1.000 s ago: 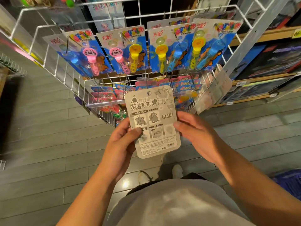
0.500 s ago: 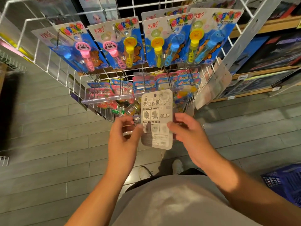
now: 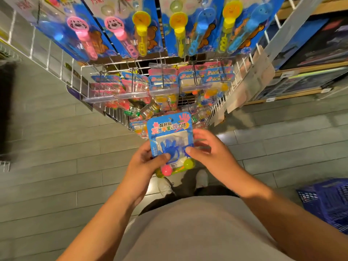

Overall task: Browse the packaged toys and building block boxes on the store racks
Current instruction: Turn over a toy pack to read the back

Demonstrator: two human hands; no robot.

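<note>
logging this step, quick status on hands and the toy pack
Left hand and right hand both grip the toy pack, front side facing up. Held in front of the wire rack. Nothing in the way.

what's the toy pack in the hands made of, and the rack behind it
Toy pack: glossy printed card with a clear plastic blister, judging by the glare; the blue hand toy inside looks like soft rubbery plastic, though that is a guess. Rack: thin wire, white coated, probably metal.
</note>
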